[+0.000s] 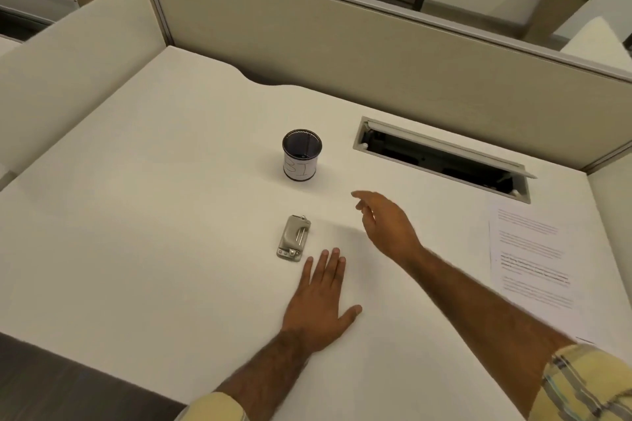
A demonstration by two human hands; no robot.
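Silver metal device (294, 238) lies flat on the white surface (171, 215), just beyond the left hand (321, 301), whose fingers (333, 263) are straight and close together, palm down on the surface, tips just beside the device's near end but apart from it. The right hand (386, 225) hovers to the right of the device, its fingers (364, 198) loosely curled and gripping nothing. Farther back stands a black mesh cup (302, 154) with a white handwritten label, upright, its dark inside visible down to the bottom.
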